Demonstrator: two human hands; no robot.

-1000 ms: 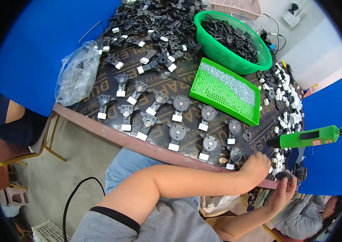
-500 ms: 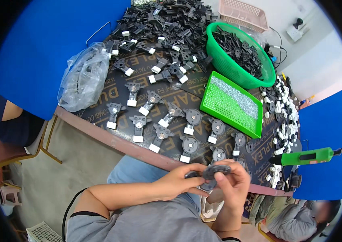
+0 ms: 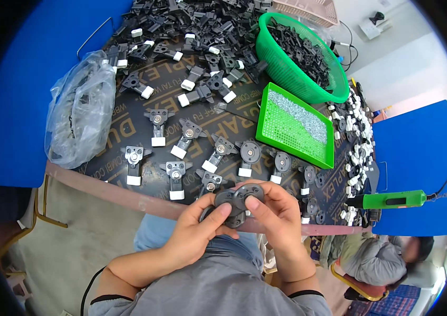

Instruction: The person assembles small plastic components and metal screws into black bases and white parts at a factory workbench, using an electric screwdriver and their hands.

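Close in front of me, both hands meet at the table's near edge over dark grey plastic discs. My left hand [image 3: 197, 231] pinches a small bunch of discs [image 3: 225, 197] with the thumb on top. In my right hand [image 3: 279, 213], thumb and fingers grip another disc [image 3: 248, 196], which overlaps the left hand's ones. Beyond them stand rows of black brackets with white ends. Some, such as one bracket [image 3: 176, 171], show a bare bolt in the middle; others carry a round disc [image 3: 249, 152] over it. My fingers partly hide the nearest brackets.
A green tray [image 3: 260, 129] of small silvery screws lies beyond my hands, with a green basket [image 3: 273, 66] of black parts behind. A plastic bag [image 3: 84, 116] sits left. A green power screwdriver [image 3: 394, 199] hangs right, near white pieces. Another person [image 3: 373, 260] sits at right.
Both hands have shifted left within the picture, and the view has moved too. The discs are now fanned apart between two thumbs, where before they were stacked closer together.
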